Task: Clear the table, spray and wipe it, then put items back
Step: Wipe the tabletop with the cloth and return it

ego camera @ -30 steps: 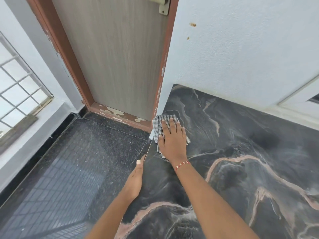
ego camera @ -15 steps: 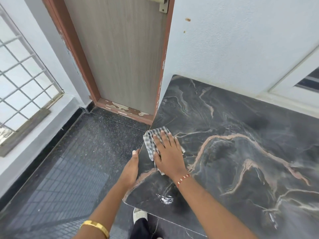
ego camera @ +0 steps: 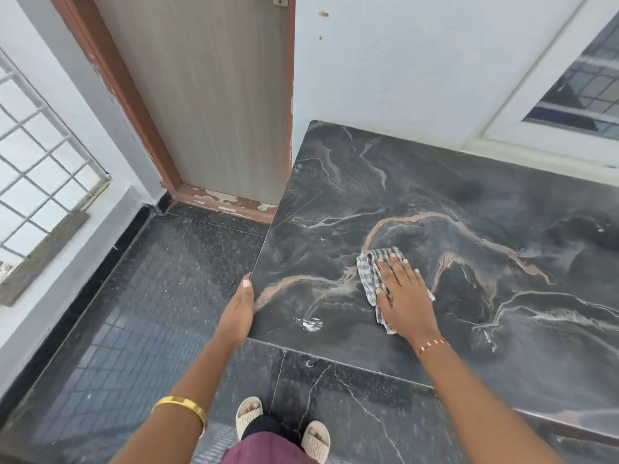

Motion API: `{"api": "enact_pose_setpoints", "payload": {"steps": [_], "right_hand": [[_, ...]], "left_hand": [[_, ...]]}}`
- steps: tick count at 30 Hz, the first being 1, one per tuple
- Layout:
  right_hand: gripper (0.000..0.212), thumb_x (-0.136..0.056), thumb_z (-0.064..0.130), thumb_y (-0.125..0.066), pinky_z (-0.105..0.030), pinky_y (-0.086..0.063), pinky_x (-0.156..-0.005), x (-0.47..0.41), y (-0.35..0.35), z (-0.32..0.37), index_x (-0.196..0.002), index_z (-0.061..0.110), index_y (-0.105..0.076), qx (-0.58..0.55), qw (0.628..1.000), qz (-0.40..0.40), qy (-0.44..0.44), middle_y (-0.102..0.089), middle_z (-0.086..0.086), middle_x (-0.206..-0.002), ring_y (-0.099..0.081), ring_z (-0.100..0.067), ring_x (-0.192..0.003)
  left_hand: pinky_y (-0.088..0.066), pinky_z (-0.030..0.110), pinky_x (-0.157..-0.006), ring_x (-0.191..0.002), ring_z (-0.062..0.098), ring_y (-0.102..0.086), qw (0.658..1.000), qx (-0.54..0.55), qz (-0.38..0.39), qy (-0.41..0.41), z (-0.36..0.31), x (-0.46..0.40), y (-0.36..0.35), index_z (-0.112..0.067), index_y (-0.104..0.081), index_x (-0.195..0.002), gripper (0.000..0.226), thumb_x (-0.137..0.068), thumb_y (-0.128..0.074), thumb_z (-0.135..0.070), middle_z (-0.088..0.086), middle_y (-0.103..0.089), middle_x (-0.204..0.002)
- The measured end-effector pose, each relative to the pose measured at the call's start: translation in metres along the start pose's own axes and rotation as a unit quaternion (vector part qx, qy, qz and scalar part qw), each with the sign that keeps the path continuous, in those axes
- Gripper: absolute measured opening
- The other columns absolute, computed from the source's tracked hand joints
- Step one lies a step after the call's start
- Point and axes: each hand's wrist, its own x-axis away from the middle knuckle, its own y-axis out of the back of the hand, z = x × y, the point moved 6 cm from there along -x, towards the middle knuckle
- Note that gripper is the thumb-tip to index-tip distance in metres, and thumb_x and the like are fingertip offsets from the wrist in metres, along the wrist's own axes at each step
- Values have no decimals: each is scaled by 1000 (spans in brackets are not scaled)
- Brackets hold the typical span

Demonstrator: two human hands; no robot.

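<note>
Fingers of the right hand (ego camera: 403,293) lie straight and spread, pressing the checked cloth (ego camera: 373,272) flat on the dark marble tabletop (ego camera: 469,182); nothing is curled or pinched. A second ago that hand and cloth were working the far left corner by the door frame (ego camera: 140,105); half a second ago they were on the left edge; now they sit well in from it, toward 3 o'clock of the left hand (ego camera: 238,313). The left hand has slid back along the left edge toward the near corner, palm against the side of the slab, fingers extended, thumb tip at the rim.

By my reading, the corner and left margin are done and the wipe is sweeping rightward across the middle. A small white smear (ego camera: 310,323) at 7 o'clock of the cloth looks unwiped. No items stand on the visible slab, so putting things back remains.
</note>
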Motion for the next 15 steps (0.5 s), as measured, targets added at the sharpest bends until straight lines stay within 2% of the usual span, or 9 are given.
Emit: {"api": "enact_pose_setpoints", "payload": {"steps": [4,8,11,15], "right_hand": [[70,-82,40,-17,-51,-21,-114,28,0,-15,-141,12,-41,-18,988,-54,-146,-36,-16,-149,-31,-37,-138],[69,-82,38,-19,-55,-23,-111,49,-7,11,-140,7,-40,-41,956,-73,-281,-37,-22,-147,-34,-43,-135],[68,-82,37,-22,-58,-27,-108,53,-14,37,-138,5,-43,-40,943,-77,-322,-40,-26,-144,-37,-48,-131],[63,-83,34,-27,-59,-34,-104,57,-23,94,-135,4,-46,-29,944,-65,-322,-45,-27,-139,-43,-48,-127]], "left_hand": [[-27,44,-114,-132,23,-39,1000,-12,26,-7,-3,-4,-1,-38,-21,-144,53,-95,-7,-52,-3,-42,-142],[-26,49,-114,-135,27,-37,997,-23,74,-13,2,-13,-2,-39,-11,-146,69,-84,-7,-68,1,-37,-148],[-28,50,-114,-136,26,-37,993,1,114,-26,6,-18,-4,-42,-11,-145,94,-63,-9,-89,1,-38,-148],[-28,50,-114,-137,23,-36,983,30,183,-10,15,-23,-4,-49,-10,-142,97,-56,-17,-94,-4,-33,-151]]}}
